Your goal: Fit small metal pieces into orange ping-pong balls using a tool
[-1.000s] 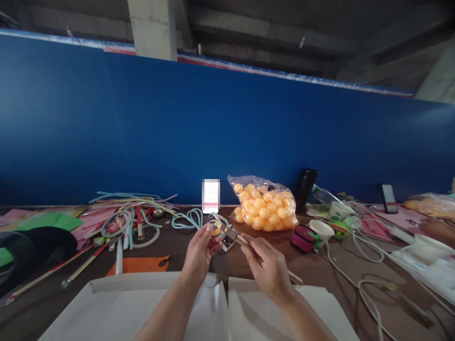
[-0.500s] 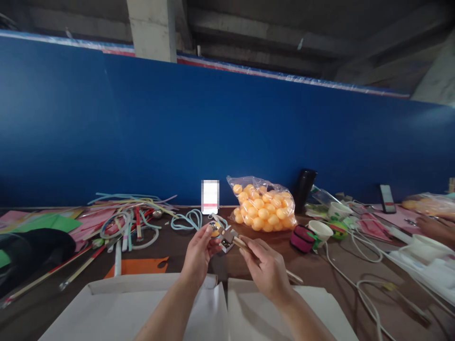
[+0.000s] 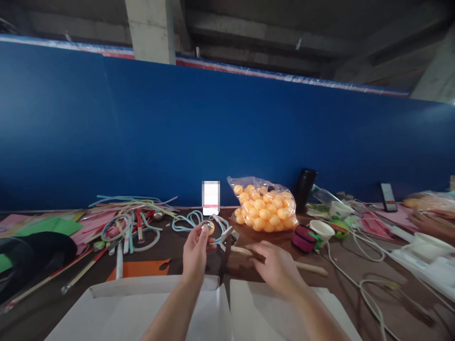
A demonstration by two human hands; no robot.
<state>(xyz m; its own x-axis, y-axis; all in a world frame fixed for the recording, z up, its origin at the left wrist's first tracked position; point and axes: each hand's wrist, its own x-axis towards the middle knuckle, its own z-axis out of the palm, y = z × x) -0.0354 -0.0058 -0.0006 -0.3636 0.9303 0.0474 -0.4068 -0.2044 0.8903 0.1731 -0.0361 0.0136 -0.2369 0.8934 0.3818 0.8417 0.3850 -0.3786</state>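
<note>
Pinched in my left hand (image 3: 195,248) is a small round thing (image 3: 208,227), shiny silver with a yellow part; its exact kind is unclear. A wooden-handled tool (image 3: 311,269) with a boxy metal head lies on the brown table to the right of that hand. My right hand (image 3: 277,265) is over the middle of its handle, slightly blurred, fingers stretched out and apart. Just beyond my left hand is a coil of light blue tubing (image 3: 186,221).
A clear bag of orange balls (image 3: 265,208) stands ahead, beside a black bottle (image 3: 306,189). Paper cups (image 3: 321,230), a purple pouch (image 3: 304,238) and white cables are to the right. Tangled tubes and coloured paper lie left. White cardboard (image 3: 142,308) is in front. Another person's hand (image 3: 433,225) shows far right.
The wooden-handled tool has gone from my right hand's grip down to the table, and that hand's fingers have loosened. My left hand has drawn slightly left with the round thing.
</note>
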